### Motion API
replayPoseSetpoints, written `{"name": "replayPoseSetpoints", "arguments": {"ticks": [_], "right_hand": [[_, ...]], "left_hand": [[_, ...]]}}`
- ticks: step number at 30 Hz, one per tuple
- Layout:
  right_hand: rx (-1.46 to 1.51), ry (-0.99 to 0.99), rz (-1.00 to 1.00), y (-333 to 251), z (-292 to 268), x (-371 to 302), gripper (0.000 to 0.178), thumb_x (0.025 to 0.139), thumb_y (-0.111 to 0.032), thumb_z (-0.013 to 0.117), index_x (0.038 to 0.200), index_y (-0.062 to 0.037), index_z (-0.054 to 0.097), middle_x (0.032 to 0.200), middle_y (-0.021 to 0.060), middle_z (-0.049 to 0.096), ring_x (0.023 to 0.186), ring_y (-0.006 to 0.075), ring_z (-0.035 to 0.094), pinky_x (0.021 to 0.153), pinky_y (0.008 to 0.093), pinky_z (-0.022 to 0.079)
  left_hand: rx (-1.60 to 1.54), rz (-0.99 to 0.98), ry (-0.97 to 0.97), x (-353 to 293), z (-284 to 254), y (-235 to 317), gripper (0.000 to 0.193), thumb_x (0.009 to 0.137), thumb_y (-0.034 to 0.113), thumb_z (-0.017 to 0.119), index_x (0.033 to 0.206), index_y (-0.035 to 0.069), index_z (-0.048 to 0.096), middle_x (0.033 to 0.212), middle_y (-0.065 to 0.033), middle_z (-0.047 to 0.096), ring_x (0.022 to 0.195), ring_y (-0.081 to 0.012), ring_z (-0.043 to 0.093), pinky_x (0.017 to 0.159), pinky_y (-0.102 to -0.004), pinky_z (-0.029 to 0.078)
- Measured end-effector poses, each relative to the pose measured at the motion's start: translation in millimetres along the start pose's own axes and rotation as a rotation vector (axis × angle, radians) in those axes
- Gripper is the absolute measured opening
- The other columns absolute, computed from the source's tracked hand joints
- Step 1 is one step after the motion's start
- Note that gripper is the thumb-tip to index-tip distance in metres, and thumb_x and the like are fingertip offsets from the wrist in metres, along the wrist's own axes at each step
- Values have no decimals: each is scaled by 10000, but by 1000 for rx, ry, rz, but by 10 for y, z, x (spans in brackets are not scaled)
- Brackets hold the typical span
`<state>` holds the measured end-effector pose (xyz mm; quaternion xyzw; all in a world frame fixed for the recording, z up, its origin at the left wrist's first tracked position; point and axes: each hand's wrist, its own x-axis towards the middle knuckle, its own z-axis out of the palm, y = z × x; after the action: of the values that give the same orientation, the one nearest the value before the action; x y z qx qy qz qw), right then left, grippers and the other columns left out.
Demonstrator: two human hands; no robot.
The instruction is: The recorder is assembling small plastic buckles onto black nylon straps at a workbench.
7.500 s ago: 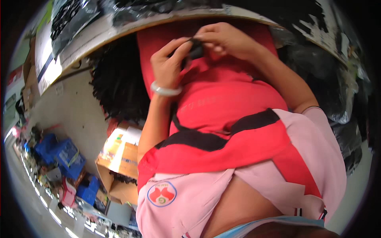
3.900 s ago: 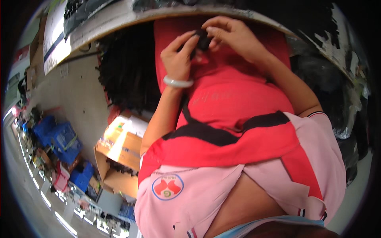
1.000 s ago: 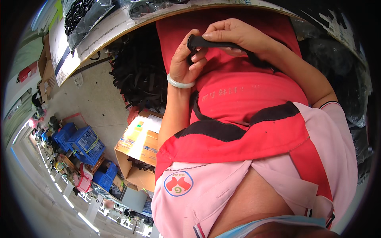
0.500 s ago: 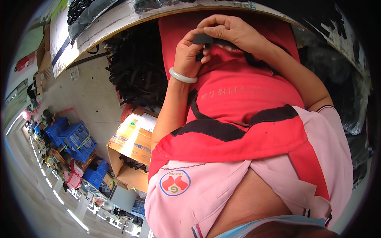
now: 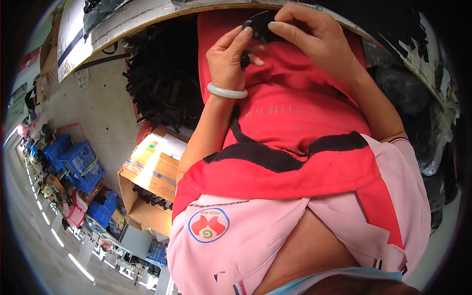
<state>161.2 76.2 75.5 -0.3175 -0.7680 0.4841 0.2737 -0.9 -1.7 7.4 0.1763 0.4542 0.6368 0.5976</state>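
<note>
1. We hold a black strip (image 5: 262, 24) in front of us, just below the table (image 5: 135, 18) edge and over the upper part of the red apron (image 5: 295, 115).
2. Our left hand (image 5: 228, 58) has its thumb and forefinger closed narrowly on the strip's left side; a white bangle (image 5: 227, 92) circles that wrist.
3. A black bit also shows by the lower fingers of that hand; we cannot tell whether it belongs to the same strip.
4. Our right hand (image 5: 319, 39) is bent over the strip's right side, thumb tip against it, fingers curled; we cannot tell whether it grips or only touches.
5. Left of the apron, under the table, we have a heap (image 5: 164, 83) of black straps.
6. Nearer us stands an open box (image 5: 152, 164) with dark pieces inside.
7. Farther left we see blue crates (image 5: 81, 164); on our right, dark plastic bags (image 5: 410, 110) lie beneath the table.
</note>
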Motion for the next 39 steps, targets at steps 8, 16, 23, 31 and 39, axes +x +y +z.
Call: {"name": "replayPoseSetpoints", "arguments": {"ticks": [8, 16, 23, 31, 39], "right_hand": [[92, -245, 372, 442, -22, -12, 256, 865, -214, 641, 698, -28, 590, 585, -49, 470, 554, 35, 376, 505, 230, 303], [682, -258, 724, 519, 5, -14, 156, 911, -241, 608, 914, -86, 627, 641, -74, 465, 508, 14, 368, 438, 160, 282], [413, 95, 405, 763, -112, 36, 181, 915, -205, 614, 894, -25, 625, 654, -24, 541, 536, 44, 463, 477, 202, 372], [-575, 507, 60, 860, -1139, 152, 208, 833, -218, 655, 992, -84, 641, 908, 37, 627, 761, 191, 611, 692, 297, 494], [-940, 543, -485, 1333, -1406, 626, 189, 829, -139, 664, 996, -50, 646, 920, 76, 630, 862, 217, 598, 754, 315, 487]], "left_hand": [[275, 143, -22, 11, 35, -42, 226, 856, 84, 687, 1042, -43, 671, 855, -102, 691, 600, -129, 616, 455, -218, 452], [412, 57, -68, 7, -8, 4, 169, 858, 33, 652, 1009, -32, 690, 796, -56, 666, 540, -81, 559, 454, -208, 434], [680, -4, -288, -288, -407, 709, 97, 841, 35, 585, 832, -39, 647, 698, -24, 574, 460, -80, 463, 409, -205, 302], [59, 209, 796, -669, -2167, 992, 179, 947, 113, 562, 1081, -3, 590, 1024, -125, 648, 746, -144, 615, 589, -233, 529], [-367, -172, 60, -163, -1180, 206, 430, 812, -168, 440, 1233, -98, 484, 1264, -226, 515, 1280, -375, 425, 1125, -449, 331]]}}
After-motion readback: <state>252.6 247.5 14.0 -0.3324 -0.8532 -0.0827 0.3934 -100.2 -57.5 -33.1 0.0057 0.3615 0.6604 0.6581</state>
